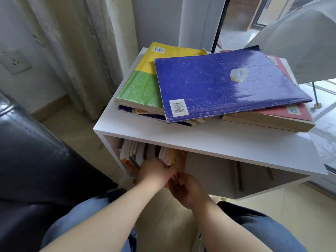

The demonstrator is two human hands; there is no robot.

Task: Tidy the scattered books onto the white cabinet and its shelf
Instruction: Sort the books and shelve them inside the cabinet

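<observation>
White cabinet (218,140) stands beside a black leather sofa (27,151), with a pale curtain (81,51) and a wall socket (15,61) behind it. On the tabletop of the cabinet lies a loose, uneven pile. A blue book (218,84) is uppermost, back cover up, barcode at its near left corner. It overlaps a yellow-and-green book (143,84) to the left and a thick red book (291,113) to the right. Further books lie beneath these, only their edges showing. A white lampshade (300,42) overhangs the right end of the pile. Below the top, the open shelf (218,171) holds a row of upright books (132,157) packed against its left wall; the right part of the shelf shows only its back panel. The left hand (154,172) reaches into the shelf, fingers curled round the right-hand end of the upright books. The right hand (189,190) is just beside and below it, touching it, fingers closed on the lower edge of an orange book (182,160) standing at the right end of the row. How far the orange book is seated cannot be told. The person's knees in blue jeans (263,231) are at the bottom of the view.
</observation>
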